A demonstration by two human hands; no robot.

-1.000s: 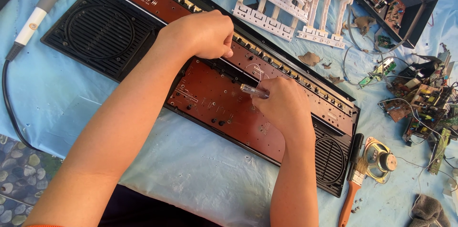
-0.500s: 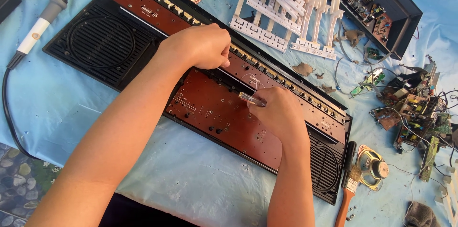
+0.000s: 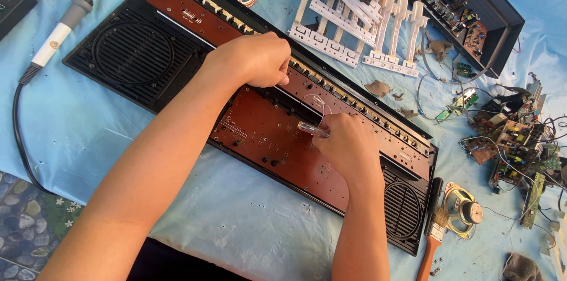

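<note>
We see a blue sheet (image 3: 106, 139) covering most of the table; at the lower left its edge gives way to a pebble-and-flower patterned floor (image 3: 29, 228). The black case (image 3: 195, 56) lies slantwise across the sheet from upper left to lower right, a round speaker grille (image 3: 133, 52) at one end and a smaller grille (image 3: 403, 210) at the other. Inside it sits the brown board (image 3: 266, 139), its near edge running along the case rim. Open sheet lies before the case and to its left.

Our left hand (image 3: 254, 59) rests fisted on the board's far edge, fingers curled shut; we cannot tell whether they hold anything. Our right hand (image 3: 348, 145) is closed around a clear-handled screwdriver (image 3: 312, 129), its handle end poking out toward the left, over the middle of the board.

The right side is crowded: a second black housing (image 3: 472, 3), white key frames (image 3: 354, 15), loose circuit scraps (image 3: 508, 139). A soldering iron (image 3: 59, 30) lies upper left, a brush (image 3: 434, 239) and a small speaker (image 3: 463, 210) just beside the case's right end.
</note>
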